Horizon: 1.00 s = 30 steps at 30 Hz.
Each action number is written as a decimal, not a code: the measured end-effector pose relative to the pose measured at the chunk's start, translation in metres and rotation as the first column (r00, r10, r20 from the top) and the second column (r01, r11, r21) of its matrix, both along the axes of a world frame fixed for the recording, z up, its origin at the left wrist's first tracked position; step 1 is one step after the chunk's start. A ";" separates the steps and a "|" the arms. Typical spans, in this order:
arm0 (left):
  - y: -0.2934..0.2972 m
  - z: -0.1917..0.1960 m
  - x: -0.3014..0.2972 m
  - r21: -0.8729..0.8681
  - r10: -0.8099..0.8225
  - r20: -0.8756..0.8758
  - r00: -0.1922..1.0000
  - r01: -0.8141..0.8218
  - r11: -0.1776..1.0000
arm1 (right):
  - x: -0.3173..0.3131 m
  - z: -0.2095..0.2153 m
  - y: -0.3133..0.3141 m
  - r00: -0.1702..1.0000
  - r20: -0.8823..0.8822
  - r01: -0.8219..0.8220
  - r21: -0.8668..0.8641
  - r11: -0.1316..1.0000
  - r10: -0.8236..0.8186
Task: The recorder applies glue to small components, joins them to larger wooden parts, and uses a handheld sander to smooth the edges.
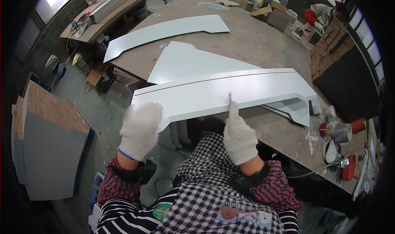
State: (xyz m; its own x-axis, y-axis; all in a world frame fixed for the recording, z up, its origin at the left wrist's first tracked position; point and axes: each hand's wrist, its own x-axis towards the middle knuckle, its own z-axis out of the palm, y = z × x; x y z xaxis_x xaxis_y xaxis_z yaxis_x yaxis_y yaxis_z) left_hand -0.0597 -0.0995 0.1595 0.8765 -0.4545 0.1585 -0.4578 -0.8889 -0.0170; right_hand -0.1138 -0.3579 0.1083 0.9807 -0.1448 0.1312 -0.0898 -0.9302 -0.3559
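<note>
A long white panel (197, 91) with a thin dark groove along its far edge lies before me on the table. Over its left end is my left hand (142, 129), in a white knit glove; motion blurs its fingers, so their grip cannot be made out. My right hand (240, 137), gloved alike, is closed at the panel's near edge. From its fingertips a thin greyish tool (230, 96) points up over the white face; its kind is unclear. Beneath and behind this panel lies another white panel (193, 63), wider and tapering to the right.
Farther back rests a curved white panel (173, 28) on the brown worktable (263, 40). Cans and a red-handled tool (349, 168) crowd the right edge. Grey boards (53, 147) stand at left. A cardboard box (271, 15) and bottles sit at the back; another person (327, 18) is far right.
</note>
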 end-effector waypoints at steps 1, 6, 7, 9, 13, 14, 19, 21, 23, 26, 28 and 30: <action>0.000 0.000 0.000 0.014 0.004 -0.005 1.000 -0.004 1.000 | 0.001 -0.002 0.005 1.000 0.010 -0.020 -0.014 1.000 0.020; 0.010 -0.006 0.004 0.007 -0.019 0.045 0.999 0.018 1.000 | 0.003 0.000 0.013 0.999 -0.007 -0.054 -0.025 0.998 0.054; 0.011 -0.006 0.004 0.016 -0.017 0.054 0.998 0.016 1.000 | 0.004 0.004 0.013 0.998 -0.010 -0.059 -0.010 0.998 0.059; 0.008 0.000 0.002 0.031 0.006 0.019 1.000 -0.007 0.999 | 0.002 0.009 0.011 0.998 -0.010 -0.061 0.005 0.998 0.061; 0.007 0.001 0.003 0.049 0.046 -0.045 0.998 -0.043 0.998 | 0.003 0.012 -0.019 0.997 0.044 0.058 0.070 0.996 -0.061; 0.008 0.000 0.003 0.048 0.042 -0.045 0.998 -0.040 0.998 | 0.003 0.011 -0.029 0.990 0.103 0.094 0.062 0.994 -0.100; 0.011 -0.003 0.001 0.024 -0.030 0.066 0.997 0.028 0.999 | 0.011 0.016 -0.051 0.956 -0.031 0.292 0.094 0.952 -0.291; 0.007 -0.002 0.001 0.027 -0.021 0.043 0.999 0.020 0.999 | 0.010 0.012 -0.038 0.980 0.029 0.195 0.018 0.981 -0.195; 0.004 0.000 -0.001 0.033 -0.018 0.024 1.000 0.017 0.999 | 0.009 0.012 -0.022 0.990 0.010 0.140 -0.009 0.990 -0.139; 0.002 0.001 -0.005 0.053 0.000 -0.001 1.000 0.000 0.999 | 0.005 0.007 0.001 0.999 0.038 0.012 0.005 1.000 -0.012; 0.001 0.002 -0.006 0.054 -0.019 0.011 1.000 0.019 0.998 | 0.003 0.001 0.018 0.997 0.058 -0.045 0.032 0.998 0.043; 0.000 0.004 -0.007 0.066 -0.015 -0.001 1.000 0.015 0.998 | -0.003 -0.002 0.037 0.987 0.059 -0.153 0.033 0.988 0.151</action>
